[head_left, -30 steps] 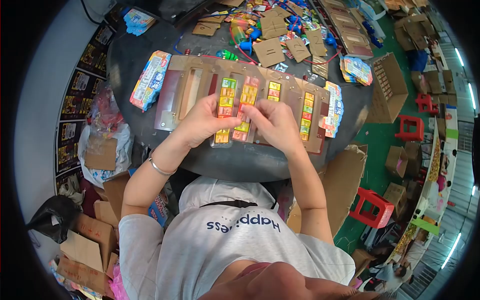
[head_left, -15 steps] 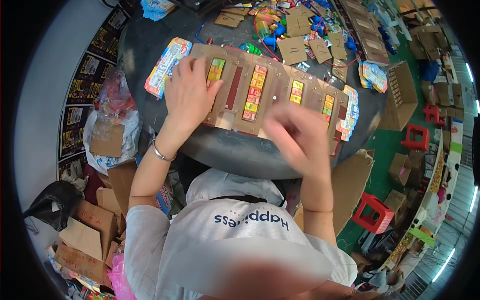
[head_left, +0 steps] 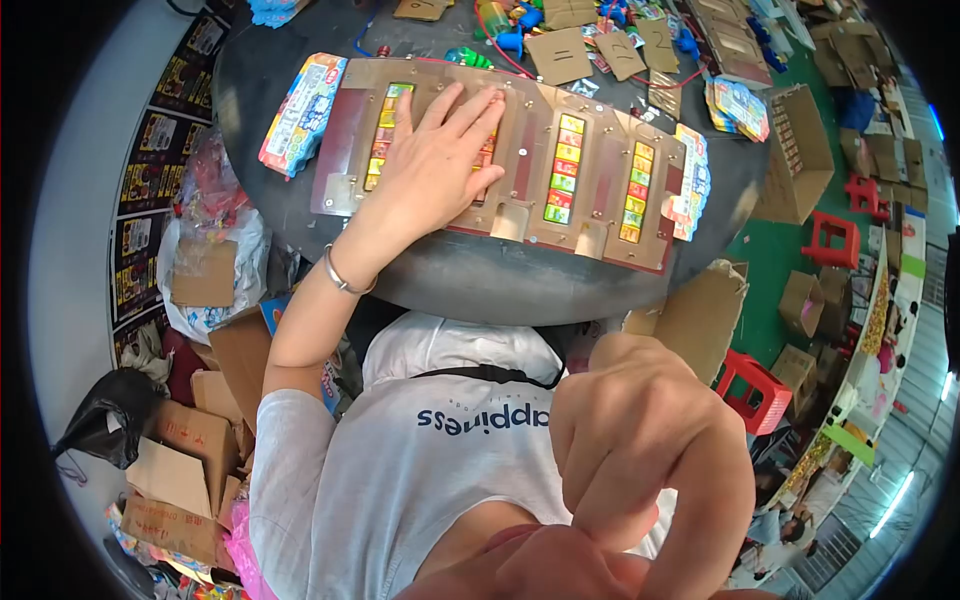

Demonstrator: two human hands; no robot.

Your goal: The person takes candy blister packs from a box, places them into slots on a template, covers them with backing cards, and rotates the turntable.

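Observation:
A wooden frame [head_left: 520, 150] with long slots lies on the dark round table. Four of its slots hold strips of small coloured pieces, among them one strip [head_left: 566, 168] right of centre and another [head_left: 637, 192] at the right. My left hand [head_left: 435, 160] lies flat with spread fingers over the frame's left part, partly covering two strips. Raised close to the camera, my right hand [head_left: 650, 450] has its fingers curled in; whether anything is inside them is hidden.
Printed cards lie at the frame's left end [head_left: 303, 115] and right end [head_left: 690, 183]. Behind are numbered cardboard pieces [head_left: 558, 56] and blue caps. A cardboard flap [head_left: 700, 310] stands near the table's front right. Red stools [head_left: 752, 390] are on the green floor.
My left hand has shifted right along the frame and flattened. My right hand has left the frame and come up towards the camera. The strips now sit in the slots.

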